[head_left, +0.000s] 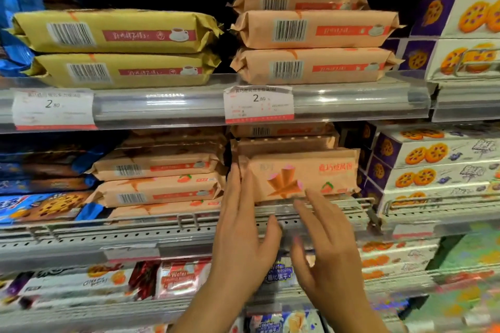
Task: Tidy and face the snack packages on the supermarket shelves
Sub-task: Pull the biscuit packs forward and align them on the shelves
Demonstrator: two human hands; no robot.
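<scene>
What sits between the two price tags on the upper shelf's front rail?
In the head view, only bare clear plastic rail runs between the left price tag and the right price tag; nothing else is clipped there.

Above the dull grey perforated metal shelf edge (151,235), peach wafer packs (303,174) look matt, beneath a glossy clear plastic price rail (162,105).

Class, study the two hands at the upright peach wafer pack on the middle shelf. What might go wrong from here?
1. The upright peach pack stands on edge at the shelf rail; it may tip forward when the left hand and right hand leave.
2. The stacked packs just above it may slide.
</scene>
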